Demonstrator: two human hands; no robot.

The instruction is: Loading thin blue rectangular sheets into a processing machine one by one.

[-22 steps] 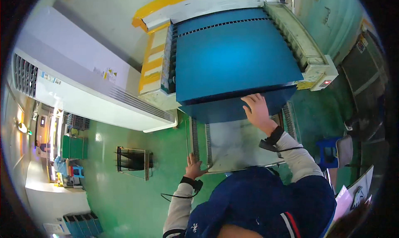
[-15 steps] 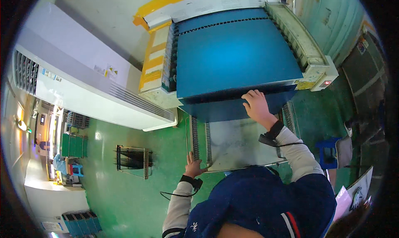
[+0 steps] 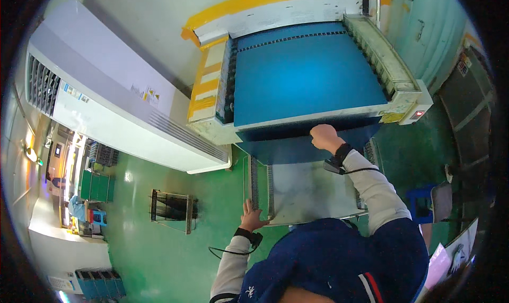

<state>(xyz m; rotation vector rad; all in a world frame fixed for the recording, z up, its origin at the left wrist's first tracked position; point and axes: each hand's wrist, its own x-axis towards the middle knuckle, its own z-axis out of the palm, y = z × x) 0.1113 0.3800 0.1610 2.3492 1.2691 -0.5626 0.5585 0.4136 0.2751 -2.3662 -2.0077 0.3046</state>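
My right hand (image 3: pixel 326 137) is curled, its fingers folded over the upper edge of a dark blue sheet (image 3: pixel 281 148) below the front of a roller conveyor machine (image 3: pixel 212 124). What the fingertips do behind that edge is hidden. A bright blue sheet (image 3: pixel 310 75) lies flat on the machine's rollers. My left hand (image 3: pixel 252 216) has its fingers spread and rests at the near left corner of a slotted rack (image 3: pixel 253 184). A grey panel (image 3: pixel 307 192) shows within the rack, between its ridged side bars.
A tall white air conditioner (image 3: pixel 122 107) lies along the left of the machine. On the green floor stands a small slotted rack (image 3: pixel 172 207) with dark sheets. A blue stool (image 3: pixel 420 202) is at the right. Far left, a person (image 3: pixel 78 208) sits near green containers (image 3: pixel 96 186).
My right hand's fingers have gone from stretched out to curled at the dark blue sheet's edge. A pale machine edge now shows beneath the bright blue sheet. My left hand stays on the rack.
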